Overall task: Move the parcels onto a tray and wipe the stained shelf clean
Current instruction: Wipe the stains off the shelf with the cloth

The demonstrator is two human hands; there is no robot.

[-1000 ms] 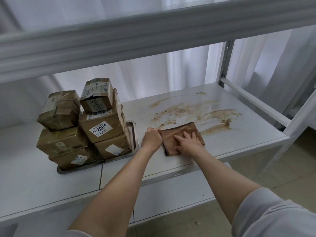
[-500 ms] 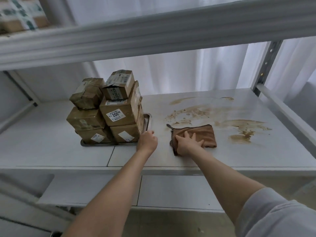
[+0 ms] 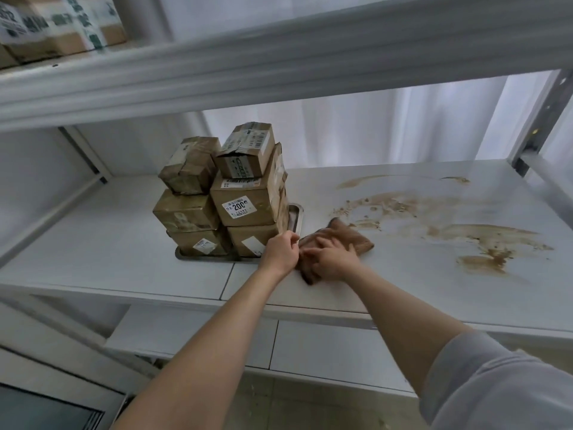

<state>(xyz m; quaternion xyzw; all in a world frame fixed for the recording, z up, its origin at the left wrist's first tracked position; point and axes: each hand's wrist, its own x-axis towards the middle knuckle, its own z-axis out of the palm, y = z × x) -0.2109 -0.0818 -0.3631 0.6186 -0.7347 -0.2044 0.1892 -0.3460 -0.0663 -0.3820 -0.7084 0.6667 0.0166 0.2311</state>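
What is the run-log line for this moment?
parcels: stacked on tray | right hand: flat on cloth | left hand: at cloth edge, grip unclear | stains: on shelf, unwiped

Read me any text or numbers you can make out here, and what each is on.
"200": white sticker on the middle right parcel.
Smaller print beside it: too small.
Labels on other parcels: blurred.
Green print on upper-shelf boxes: blurred.

Brown cardboard parcels with white, black-printed labels fill a silver metal tray, a rust-brown folded cloth lies on the white metal shelf smeared with tan-brown stains, beside a light grey fabric sleeve, below a tan cardboard box with green-printed white tape.
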